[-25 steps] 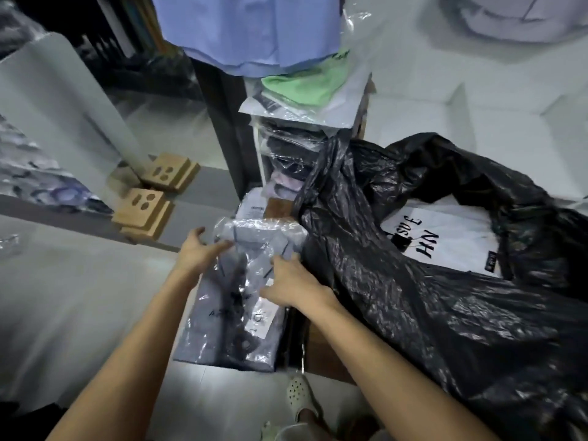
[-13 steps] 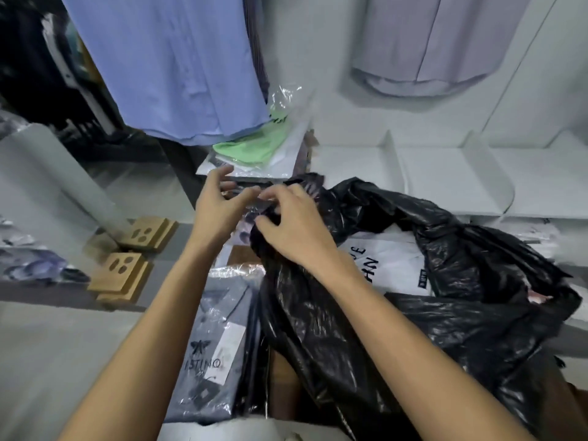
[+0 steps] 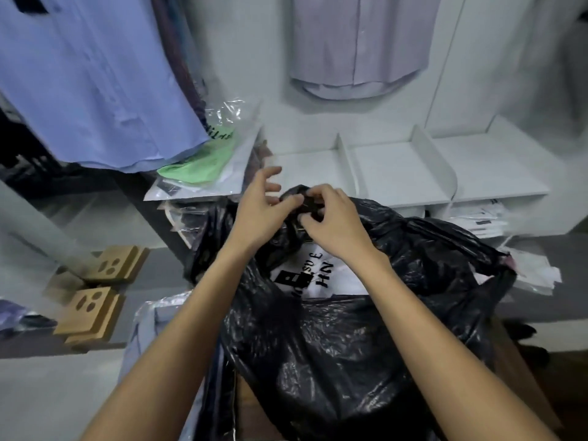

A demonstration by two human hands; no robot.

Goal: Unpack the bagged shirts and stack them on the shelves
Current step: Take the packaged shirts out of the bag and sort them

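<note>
Black plastic bag's (image 3: 334, 338) bunched top sits pinched between both hands' grip.

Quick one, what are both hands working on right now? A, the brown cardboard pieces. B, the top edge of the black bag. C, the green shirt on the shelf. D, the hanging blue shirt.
B: the left hand and right hand both pinch the bunched top of the black bag, above the white printed shirt inside it.
</note>
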